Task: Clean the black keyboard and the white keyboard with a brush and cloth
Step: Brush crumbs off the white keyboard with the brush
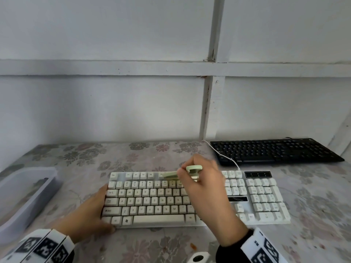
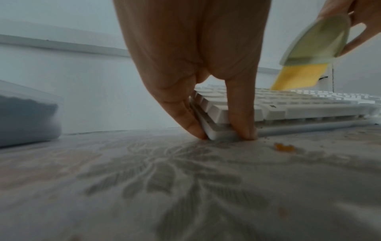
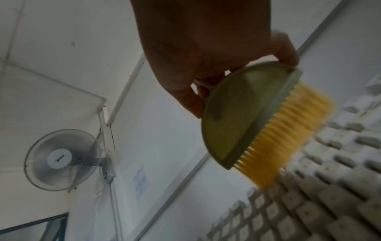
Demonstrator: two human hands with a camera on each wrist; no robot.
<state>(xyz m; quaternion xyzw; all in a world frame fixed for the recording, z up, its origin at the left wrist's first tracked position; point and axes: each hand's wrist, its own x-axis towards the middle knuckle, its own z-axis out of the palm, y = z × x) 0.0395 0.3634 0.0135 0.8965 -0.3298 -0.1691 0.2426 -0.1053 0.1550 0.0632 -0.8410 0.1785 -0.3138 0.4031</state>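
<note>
The white keyboard [image 1: 152,200] lies in the middle of the floral table, seen close up in the left wrist view [image 2: 288,106]. My left hand [image 1: 106,209] grips its front left corner between thumb and fingers [image 2: 243,114]. My right hand [image 1: 190,177] holds a pale green brush [image 1: 192,170] by its handle. The brush's yellow bristles [image 3: 288,130] touch the keyboard's upper rows, blurred with motion. The brush [image 2: 317,42] tilts down to the left. The black keyboard [image 1: 275,150] rests at the back right, apart from both hands. I see no cloth plainly.
A translucent plastic bin [image 1: 24,196] with something dark inside stands at the left. A white cable [image 1: 226,158] crosses the black keyboard's left end. An orange crumb [image 2: 284,146] lies before the white keyboard. A wall rises directly behind; a fan [image 3: 62,159] hangs on it.
</note>
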